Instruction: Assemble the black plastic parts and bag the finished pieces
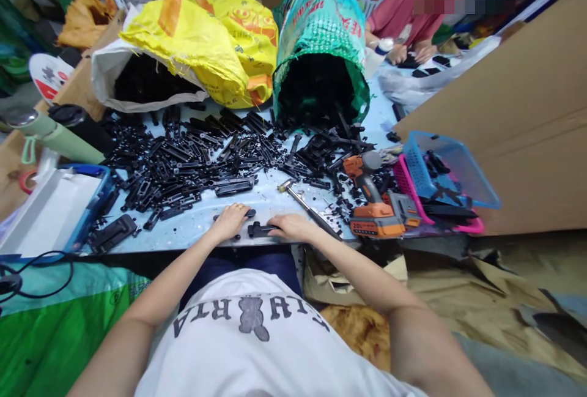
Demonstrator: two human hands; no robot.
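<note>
My left hand is closed over a small black plastic part at the front edge of the table, its ends showing past the fingers. Just to the right, my right hand grips another black plastic part by its right end. The two parts lie close together. My palms and fingers hide much of both. A hammer with a black handle lies beyond my right hand. Behind my hands spreads a pile of loose black parts, with a longer assembled black piece at its near side.
An orange cordless drill stands right, beside a pink basket and blue basket. A green woven sack and yellow sack open toward me. Left are a blue tray and green bottle. Another person's hands work behind.
</note>
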